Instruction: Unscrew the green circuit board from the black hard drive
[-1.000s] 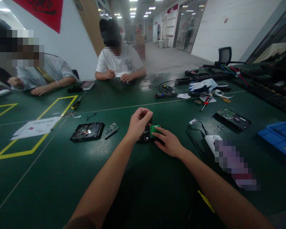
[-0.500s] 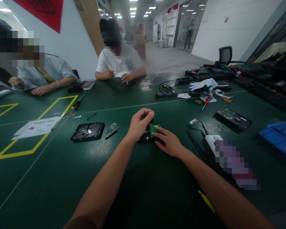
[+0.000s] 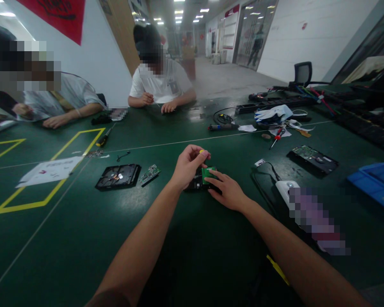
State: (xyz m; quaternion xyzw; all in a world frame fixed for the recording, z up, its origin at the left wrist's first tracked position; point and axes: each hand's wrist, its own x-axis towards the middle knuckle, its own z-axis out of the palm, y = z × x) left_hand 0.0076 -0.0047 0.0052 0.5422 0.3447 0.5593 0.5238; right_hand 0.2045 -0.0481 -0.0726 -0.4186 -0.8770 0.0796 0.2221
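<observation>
My left hand (image 3: 189,167) is closed around a screwdriver (image 3: 202,152); only its yellow top shows between thumb and fingers. It is held over a small black hard drive (image 3: 196,183), and its lower part is hidden. On the drive's right part is a green circuit board (image 3: 208,171). My right hand (image 3: 229,192) lies with fingers spread across the board and the drive's right side. To the left are an opened black hard drive (image 3: 117,176) and a loose circuit board (image 3: 150,174).
Another hard drive (image 3: 312,159) and a blue tray (image 3: 376,183) are at right, near a white cabled device (image 3: 287,190). Farther back are a red screwdriver (image 3: 277,137) and white gloves (image 3: 273,114). Two people sit across the table, left of a black-yellow screwdriver (image 3: 105,137) and beyond.
The fingers of my left hand have shifted around the screwdriver, and its yellow top shows more. My right hand stays put. The hand of the person opposite has moved slightly.
</observation>
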